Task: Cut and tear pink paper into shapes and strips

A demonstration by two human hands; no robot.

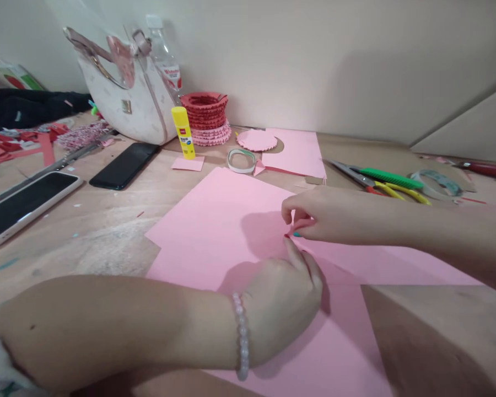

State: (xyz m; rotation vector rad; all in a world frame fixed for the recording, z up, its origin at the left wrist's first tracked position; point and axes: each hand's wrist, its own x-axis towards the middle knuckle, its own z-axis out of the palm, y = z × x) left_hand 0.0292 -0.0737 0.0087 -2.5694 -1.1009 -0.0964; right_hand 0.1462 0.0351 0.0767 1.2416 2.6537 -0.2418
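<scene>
Large pink paper sheets (215,220) overlap on the table beneath both hands. My left hand (285,303), with a beaded bracelet (242,336) at its wrist, rests on the paper. Its index finger stretches forward and presses near the tips of the other hand; the remaining fingers are partly bent. Coming in from the right, my right hand (310,215) is closed in a pinch just above the sheets. A small bit of pink paper shows between its thumb and fingers, mostly hidden.
Behind the sheets stand a yellow glue stick (183,132), stacked scalloped paper rings (206,118) and a white handbag (124,99). Two phones (124,165) lie left. Scissors (355,175), a green-handled tool (391,177) and tape rolls (242,161) lie toward the back, before the wall.
</scene>
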